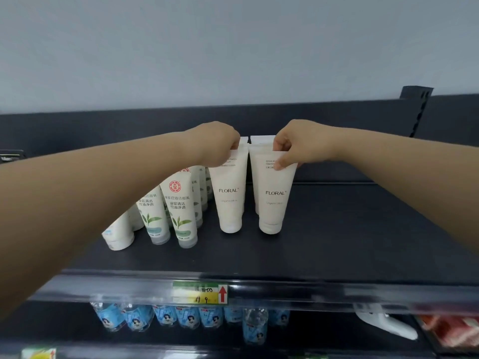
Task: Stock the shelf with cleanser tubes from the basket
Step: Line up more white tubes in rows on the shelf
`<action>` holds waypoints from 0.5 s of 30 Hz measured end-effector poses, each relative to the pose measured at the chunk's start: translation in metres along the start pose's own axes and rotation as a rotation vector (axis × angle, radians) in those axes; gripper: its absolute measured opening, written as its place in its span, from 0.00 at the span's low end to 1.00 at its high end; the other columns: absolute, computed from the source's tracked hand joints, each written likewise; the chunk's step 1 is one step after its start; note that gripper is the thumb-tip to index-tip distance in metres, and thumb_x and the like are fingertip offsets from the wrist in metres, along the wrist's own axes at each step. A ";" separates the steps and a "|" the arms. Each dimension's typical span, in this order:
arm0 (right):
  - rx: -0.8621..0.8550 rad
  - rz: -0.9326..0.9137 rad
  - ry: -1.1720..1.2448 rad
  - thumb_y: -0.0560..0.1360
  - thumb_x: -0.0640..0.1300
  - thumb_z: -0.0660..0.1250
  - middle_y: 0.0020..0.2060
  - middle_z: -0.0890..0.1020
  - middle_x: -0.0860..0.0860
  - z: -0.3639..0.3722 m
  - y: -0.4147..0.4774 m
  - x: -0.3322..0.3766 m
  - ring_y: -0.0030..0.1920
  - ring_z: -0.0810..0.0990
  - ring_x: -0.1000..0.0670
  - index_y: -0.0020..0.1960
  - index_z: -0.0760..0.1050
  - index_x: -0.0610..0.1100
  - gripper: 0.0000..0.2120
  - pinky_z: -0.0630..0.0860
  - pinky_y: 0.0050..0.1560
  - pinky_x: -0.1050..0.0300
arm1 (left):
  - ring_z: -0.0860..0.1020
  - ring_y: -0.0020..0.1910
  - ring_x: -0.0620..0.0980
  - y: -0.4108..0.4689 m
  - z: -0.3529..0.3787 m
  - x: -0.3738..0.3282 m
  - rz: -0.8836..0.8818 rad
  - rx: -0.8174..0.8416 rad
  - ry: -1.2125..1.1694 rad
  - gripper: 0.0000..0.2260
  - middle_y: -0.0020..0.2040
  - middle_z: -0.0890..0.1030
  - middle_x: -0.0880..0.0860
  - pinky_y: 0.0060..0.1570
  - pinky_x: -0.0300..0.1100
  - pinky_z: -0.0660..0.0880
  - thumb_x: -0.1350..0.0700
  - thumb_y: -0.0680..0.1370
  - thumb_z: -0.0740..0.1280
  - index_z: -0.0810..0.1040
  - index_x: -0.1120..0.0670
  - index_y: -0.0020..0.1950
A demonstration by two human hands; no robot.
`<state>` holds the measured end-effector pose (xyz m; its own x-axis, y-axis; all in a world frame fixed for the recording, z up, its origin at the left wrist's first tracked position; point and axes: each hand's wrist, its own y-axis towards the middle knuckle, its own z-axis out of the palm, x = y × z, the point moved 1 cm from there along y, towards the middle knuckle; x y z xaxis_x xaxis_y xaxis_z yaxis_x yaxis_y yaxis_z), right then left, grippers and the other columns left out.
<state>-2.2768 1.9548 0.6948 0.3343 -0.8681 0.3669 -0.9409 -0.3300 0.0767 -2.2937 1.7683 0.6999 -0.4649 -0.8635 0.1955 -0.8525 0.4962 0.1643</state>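
The left cream tube [229,195] and the right cream tube [273,198] each read "FLORAL". The green-leaf tube [180,211] read "深层清洁 控油净透". The price tag [199,292] showed "9" and a red arrow.

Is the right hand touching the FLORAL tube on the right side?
Touching. The head view shows the right hand pinching the flat top end of the right FLORAL tube, with the thumb pressed on its front face.
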 end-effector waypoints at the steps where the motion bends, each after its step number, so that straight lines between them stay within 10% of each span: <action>1: 0.002 0.002 0.004 0.71 0.41 0.73 0.37 0.80 0.50 0.001 0.002 -0.001 0.40 0.81 0.50 0.42 0.77 0.42 0.05 0.80 0.40 0.59 | 0.70 0.45 0.51 0.002 0.002 0.001 -0.005 0.002 -0.001 0.10 0.46 0.72 0.50 0.42 0.41 0.65 0.66 0.77 0.57 0.74 0.57 0.54; 15: -0.022 0.020 -0.018 0.71 0.42 0.73 0.40 0.80 0.50 0.010 0.016 -0.005 0.40 0.80 0.50 0.45 0.78 0.42 0.05 0.79 0.42 0.59 | 0.70 0.45 0.51 0.013 0.012 0.002 -0.014 0.031 -0.017 0.06 0.46 0.71 0.50 0.42 0.42 0.64 0.64 0.79 0.57 0.69 0.53 0.50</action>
<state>-2.2933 1.9503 0.6843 0.3165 -0.8809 0.3519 -0.9482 -0.3047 0.0900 -2.3084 1.7721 0.6907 -0.4570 -0.8717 0.1772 -0.8657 0.4816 0.1367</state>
